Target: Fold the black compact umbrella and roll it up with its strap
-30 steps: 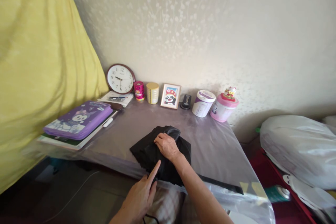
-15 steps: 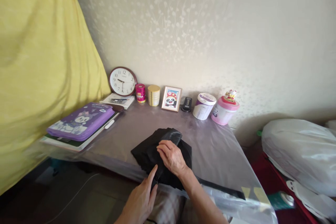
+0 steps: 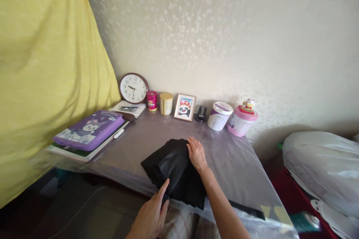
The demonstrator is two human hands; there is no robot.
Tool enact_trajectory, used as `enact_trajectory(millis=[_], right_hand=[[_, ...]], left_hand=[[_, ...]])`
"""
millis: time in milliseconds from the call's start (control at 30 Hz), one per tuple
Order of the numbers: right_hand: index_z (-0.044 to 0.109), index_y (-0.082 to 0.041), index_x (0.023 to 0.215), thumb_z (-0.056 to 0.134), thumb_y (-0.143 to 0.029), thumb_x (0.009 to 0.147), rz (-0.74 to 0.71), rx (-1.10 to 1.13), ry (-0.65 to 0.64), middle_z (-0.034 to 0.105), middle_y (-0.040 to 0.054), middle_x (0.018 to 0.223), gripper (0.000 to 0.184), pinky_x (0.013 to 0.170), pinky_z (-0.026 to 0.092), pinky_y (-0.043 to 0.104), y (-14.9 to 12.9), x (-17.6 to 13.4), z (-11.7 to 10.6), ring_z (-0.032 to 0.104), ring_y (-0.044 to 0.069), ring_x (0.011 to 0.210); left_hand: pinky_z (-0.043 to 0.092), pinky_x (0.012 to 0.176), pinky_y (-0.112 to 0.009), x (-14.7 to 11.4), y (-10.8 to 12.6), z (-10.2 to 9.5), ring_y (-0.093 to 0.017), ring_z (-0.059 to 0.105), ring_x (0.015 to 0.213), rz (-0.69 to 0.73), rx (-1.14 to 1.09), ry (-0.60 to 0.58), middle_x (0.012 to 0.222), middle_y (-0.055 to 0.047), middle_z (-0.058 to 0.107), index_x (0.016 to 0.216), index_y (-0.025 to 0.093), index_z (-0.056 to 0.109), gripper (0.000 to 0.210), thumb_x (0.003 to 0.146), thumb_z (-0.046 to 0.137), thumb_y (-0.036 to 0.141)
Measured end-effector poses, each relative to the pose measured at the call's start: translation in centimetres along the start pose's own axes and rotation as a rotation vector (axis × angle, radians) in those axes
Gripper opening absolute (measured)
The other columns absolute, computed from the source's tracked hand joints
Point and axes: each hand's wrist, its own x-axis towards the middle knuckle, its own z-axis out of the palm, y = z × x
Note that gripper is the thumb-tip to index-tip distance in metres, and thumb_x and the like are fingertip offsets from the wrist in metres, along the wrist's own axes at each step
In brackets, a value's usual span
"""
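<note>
A black folding umbrella, its canopy loose and pleated, lies partly closed at the front edge of the table. My left hand is wrapped round its dark handle end, with the index finger stretched along the fabric. At the upper right edge of the canopy is my right hand, its fingers close together on the cloth; the fingertips' exact hold is partly hidden. A flat black strip lies to the right, near the front edge.
The plastic-covered table carries a purple case on the left. Along the wall stand a clock, a pink can, a yellow-lidded can, a picture frame and two tubs. A bulky plastic bag sits to the right.
My right hand has moved from the middle of the canopy up and right to its edge. The folds there lie flatter and spread more. My left hand keeps its hold.
</note>
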Motion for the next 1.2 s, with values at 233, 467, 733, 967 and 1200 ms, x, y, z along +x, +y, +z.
enact_trajectory(millis=[233,467,733,967,1200], right_hand=[[0.061,-0.021,0.11,0.043,-0.02,0.089,-0.181,0.142,-0.136,0.062,0.0073,0.114,0.027,0.099,0.037,0.042,-1.4,-2.3,-0.5,0.051,0.021,0.113],[0.064,-0.02,0.099,0.042,-0.027,0.086,0.204,0.252,0.034,0.066,0.0082,0.102,0.026,0.088,0.046,0.036,2.4,-2.8,-2.5,0.06,0.02,0.097],[0.064,-0.02,0.092,0.046,-0.037,0.079,0.643,0.454,-0.032,0.07,0.0054,0.085,0.027,0.073,0.051,0.032,4.9,-7.7,-6.1,0.067,0.019,0.079],[0.063,-0.02,0.096,0.046,-0.039,0.08,0.716,0.621,-0.116,0.07,0.0029,0.08,0.03,0.062,0.053,0.03,4.3,-9.1,-6.7,0.067,0.018,0.066],[0.064,-0.023,0.096,0.043,-0.039,0.084,0.596,0.4,-0.031,0.07,0.0036,0.091,0.029,0.077,0.05,0.032,2.1,-8.7,-7.0,0.065,0.02,0.086]], left_hand=[[0.035,0.102,-0.031,0.2,-0.4,-0.1,-0.015,0.043,0.123,0.035,-0.133,0.02,0.141,-0.005,0.038,0.139,0.022,0.022,0.049,0.09,0.029,0.027],[0.05,0.079,-0.029,-0.3,0.6,-2.0,-0.019,0.064,0.091,-0.021,-0.393,0.039,0.105,-0.005,0.065,0.135,0.026,0.032,0.048,0.088,0.038,0.038],[0.034,0.031,-0.015,-0.4,1.6,-2.8,-0.005,0.038,0.032,-0.245,-0.798,-0.049,0.055,0.012,0.043,0.138,0.031,0.017,0.066,0.082,0.045,0.054],[0.034,0.031,-0.014,-0.5,2.3,-3.6,-0.005,0.041,0.03,-0.262,-0.866,-0.082,0.055,0.011,0.045,0.139,0.029,0.017,0.071,0.08,0.047,0.056],[0.034,0.03,-0.015,-0.6,2.2,-2.6,-0.005,0.04,0.03,-0.271,-0.844,-0.041,0.055,0.011,0.045,0.138,0.032,0.018,0.069,0.08,0.047,0.056]])
